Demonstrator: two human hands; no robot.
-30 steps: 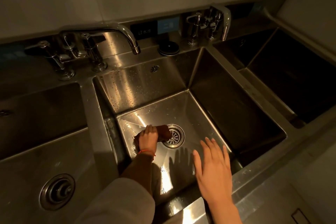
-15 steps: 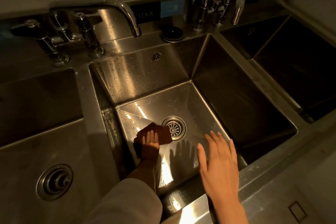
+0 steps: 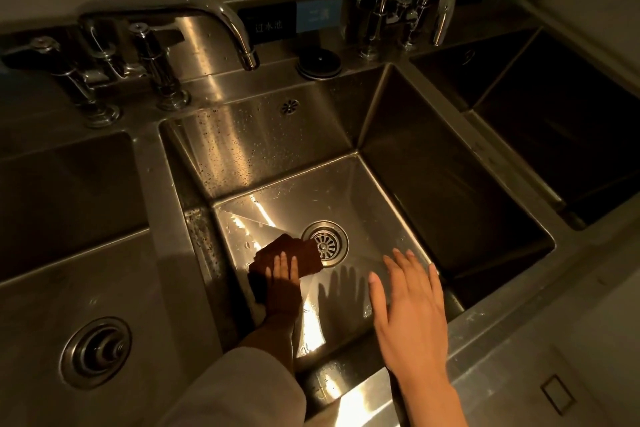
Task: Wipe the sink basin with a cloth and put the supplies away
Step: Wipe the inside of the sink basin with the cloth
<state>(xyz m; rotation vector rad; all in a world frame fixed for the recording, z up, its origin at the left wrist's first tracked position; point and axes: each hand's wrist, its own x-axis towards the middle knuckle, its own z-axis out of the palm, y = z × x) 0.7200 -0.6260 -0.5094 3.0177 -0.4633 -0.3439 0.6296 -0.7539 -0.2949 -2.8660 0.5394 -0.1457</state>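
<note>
A dark brown cloth lies flat on the floor of the middle steel sink basin, just left of the round drain. My left hand presses down on the cloth with its fingers laid flat over it. My right hand hovers above the basin's front right part, fingers spread, holding nothing. Its shadow falls on the basin floor between the two hands.
A curved faucet with lever handles stands behind the basin, a second faucet further right. A black round cap sits on the back ledge. Left is a shallower basin with a drain plug; right is a dark basin.
My left hand has slid the cloth back toward the near left of the basin floor, off the drain's edge. The right hand stays hovering, nearly unmoved.
</note>
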